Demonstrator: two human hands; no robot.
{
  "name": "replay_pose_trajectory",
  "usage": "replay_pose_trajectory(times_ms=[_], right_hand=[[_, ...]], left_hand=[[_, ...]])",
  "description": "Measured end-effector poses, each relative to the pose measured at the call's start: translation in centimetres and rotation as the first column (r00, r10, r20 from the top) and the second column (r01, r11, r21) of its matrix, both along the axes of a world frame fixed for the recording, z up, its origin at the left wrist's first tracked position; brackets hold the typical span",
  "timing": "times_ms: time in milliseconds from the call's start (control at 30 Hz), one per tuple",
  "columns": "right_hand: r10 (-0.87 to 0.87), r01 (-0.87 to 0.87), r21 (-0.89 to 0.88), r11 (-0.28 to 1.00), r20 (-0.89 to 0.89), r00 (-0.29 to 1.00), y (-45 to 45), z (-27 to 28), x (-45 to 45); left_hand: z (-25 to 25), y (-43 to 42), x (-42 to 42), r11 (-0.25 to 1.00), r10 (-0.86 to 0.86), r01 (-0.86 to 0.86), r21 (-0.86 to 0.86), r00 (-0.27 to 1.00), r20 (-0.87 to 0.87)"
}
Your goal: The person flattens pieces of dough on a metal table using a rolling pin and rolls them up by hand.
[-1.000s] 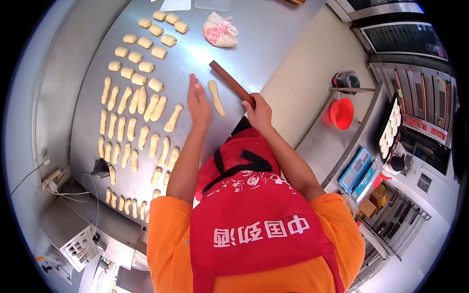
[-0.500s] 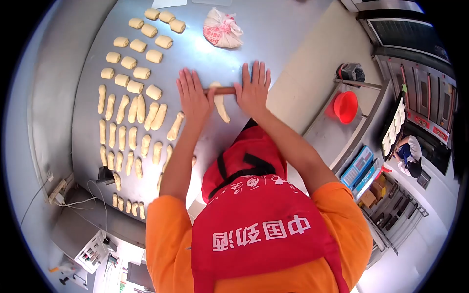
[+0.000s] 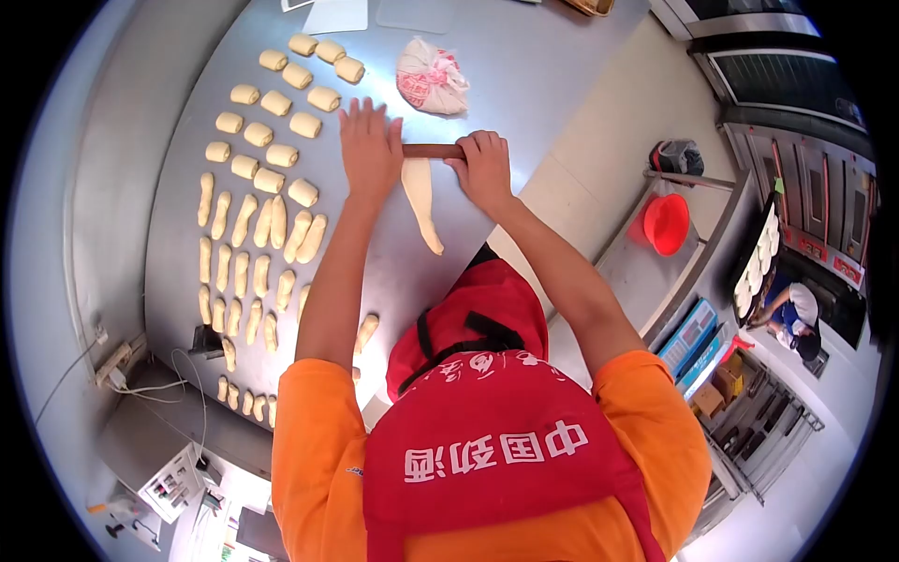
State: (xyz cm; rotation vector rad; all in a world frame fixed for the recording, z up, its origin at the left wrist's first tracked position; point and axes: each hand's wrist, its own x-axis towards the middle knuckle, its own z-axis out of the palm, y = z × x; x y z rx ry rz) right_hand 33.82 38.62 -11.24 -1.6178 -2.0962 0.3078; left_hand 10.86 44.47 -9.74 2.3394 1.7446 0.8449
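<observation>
A brown rolling pin lies across the upper end of a flattened dough strip, which tapers towards me. My left hand is at the pin's left end, fingers stretched out and slightly blurred; its palm hides that end. At the other end my right hand has its fingers bent over the pin and its thumb against it. Left of my hands, rolled-up dough pieces lie in rows, with long dough sticks nearer me. A tied white-and-red cloth bundle sits beyond the pin.
The metal table has a wall along its left side. White sheets lie at its far edge. To the right are a red bowl, a blue scale and a tray of pale dough pieces. A person bends near the ovens.
The pin has moved away from me along the dough, which is now longer and wider. My right fingers have gone from stretched out to bent over the pin. The view has shifted slightly.
</observation>
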Motion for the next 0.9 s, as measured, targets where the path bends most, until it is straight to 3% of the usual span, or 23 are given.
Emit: replay_pose_trajectory(times_ms=[133, 233, 333, 400, 433, 467, 500, 533, 600, 700, 733, 833, 900], right_hand=[[0.031, -0.033, -0.080, 0.996, -0.024, 0.999, -1.7, 1.4, -0.5], [0.030, -0.035, 0.048, 0.998, 0.104, 0.994, -7.9, 2.3, -1.2], [0.053, -0.053, 0.000, 0.999, 0.072, 0.996, -13.8, 0.6, 0.1], [0.033, -0.038, 0.081, 0.996, 0.065, 0.997, -13.0, 0.3, 0.3], [0.032, -0.029, -0.050, 0.998, 0.068, 0.997, -10.4, 1.3, 0.1], [0.029, -0.016, -0.174, 0.985, 0.072, 0.997, -7.3, 2.2, -0.1], [-0.017, 0.015, -0.033, 0.999, -0.046, 0.999, -4.5, 1.6, -0.9], [-0.048, 0.047, 0.065, 0.997, 0.013, 0.999, -2.2, 2.2, -1.6], [-0.051, 0.042, 0.148, 0.988, 0.061, 0.997, -0.2, 0.4, -2.1], [-0.124, 0.104, 0.108, 0.989, 0.192, 0.974, -3.6, -0.7, -2.5], [-0.146, 0.129, 0.084, 0.988, 0.235, 0.961, -5.9, -0.9, -2.5], [-0.073, 0.110, -0.115, 0.987, 0.283, 0.956, -15.4, 0.9, -2.6], [-0.023, 0.060, -0.218, 0.974, 0.170, 0.985, -20.3, 0.7, -2.4]], left_hand=[[-1.3, -6.3, -0.8, 0.996, -0.045, 0.044, -0.082, 0.999, -0.008], [0.6, -14.3, -0.7, 0.997, -0.046, 0.039, -0.067, 0.994, -0.095], [0.6, -20.5, -0.9, 0.996, -0.049, 0.043, -0.079, 0.996, -0.068], [1.3, -19.7, -0.4, 0.985, 0.046, -0.048, -0.163, 0.999, -0.016], [2.0, -18.7, -0.3, 0.974, 0.091, -0.088, -0.209, 0.996, 0.004], [4.0, -15.5, -0.4, 0.892, 0.082, -0.103, -0.439, 0.994, -0.066], [4.2, -12.3, -0.2, 0.869, 0.097, -0.111, -0.481, 0.994, -0.054], [3.8, -9.4, 0.1, 0.845, 0.113, -0.119, -0.522, 0.993, -0.043], [-0.4, -6.1, -0.2, 0.996, 0.063, -0.068, -0.061, 0.995, -0.083], [-2.4, -7.8, -1.2, 0.999, -0.035, 0.027, -0.041, 0.979, -0.201], [-2.3, -10.2, -1.6, 0.985, -0.079, 0.051, -0.165, 0.983, -0.164], [-1.3, -19.4, -1.3, 0.968, -0.092, 0.044, -0.248, 0.979, -0.184], [-2.1, -24.9, -2.1, 0.944, -0.125, 0.075, -0.320, 0.982, -0.139]])
